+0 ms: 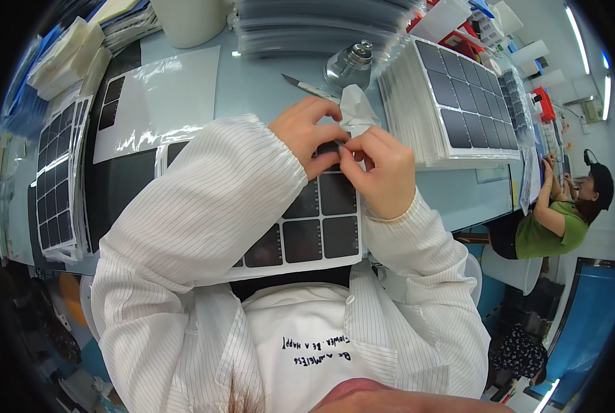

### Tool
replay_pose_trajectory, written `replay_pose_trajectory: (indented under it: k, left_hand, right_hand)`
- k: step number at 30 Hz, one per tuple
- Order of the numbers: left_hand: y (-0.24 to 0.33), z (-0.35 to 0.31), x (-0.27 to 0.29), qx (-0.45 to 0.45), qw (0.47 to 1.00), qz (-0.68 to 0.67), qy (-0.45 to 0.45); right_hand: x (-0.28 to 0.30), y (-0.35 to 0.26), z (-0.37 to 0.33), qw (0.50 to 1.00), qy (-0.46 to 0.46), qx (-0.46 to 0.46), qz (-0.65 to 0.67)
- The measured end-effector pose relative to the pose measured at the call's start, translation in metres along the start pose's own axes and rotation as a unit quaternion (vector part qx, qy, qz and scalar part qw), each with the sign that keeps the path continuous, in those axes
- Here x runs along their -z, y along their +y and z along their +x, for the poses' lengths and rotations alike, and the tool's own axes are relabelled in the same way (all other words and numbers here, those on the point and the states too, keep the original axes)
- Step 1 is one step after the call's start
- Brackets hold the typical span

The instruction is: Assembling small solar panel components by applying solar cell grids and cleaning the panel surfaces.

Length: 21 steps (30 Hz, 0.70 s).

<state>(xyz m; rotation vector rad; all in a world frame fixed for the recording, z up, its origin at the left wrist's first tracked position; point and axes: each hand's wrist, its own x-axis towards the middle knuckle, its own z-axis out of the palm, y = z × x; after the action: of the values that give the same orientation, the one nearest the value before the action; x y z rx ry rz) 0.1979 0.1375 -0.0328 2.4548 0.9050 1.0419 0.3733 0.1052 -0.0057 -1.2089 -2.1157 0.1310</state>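
Before me lies a white-backed sheet of black rounded-square labels (302,241), partly covered by my forearms. My left hand (304,134) and my right hand (382,168) meet over its far edge. The fingertips of both are closed in a pinch around a tiny dark piece (338,143); whether it is a label's corner cannot be made out. A crumpled white tissue (359,110) lies just beyond the right fingers. Past the left hand is a craft knife (312,87) with a pale handle, and near it stands a clear glass bottle (349,67) with a metal top.
To the right rises a thick stack of black-label sheets (469,93); a smaller stack (56,179) sits at far left. A glossy, pale sheet (159,96) lies on black panels. Plastic-wrapped sheets (314,27) fill the back. A person in green (555,224) works further right.
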Motion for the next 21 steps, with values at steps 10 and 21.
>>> replay_pose_trajectory:
  k: [10, 21]
  left_hand:
    - [0.013, 0.010, 0.007, -0.115, 0.988, 0.037, 0.096]
    - [0.061, -0.044, 0.055, -0.113, 0.989, 0.068, -0.068]
  right_hand:
    - [-0.017, 0.035, 0.004, 0.893, -0.048, -0.295, 0.338]
    - [-0.043, 0.050, -0.008, 0.847, -0.009, -0.283, 0.449]
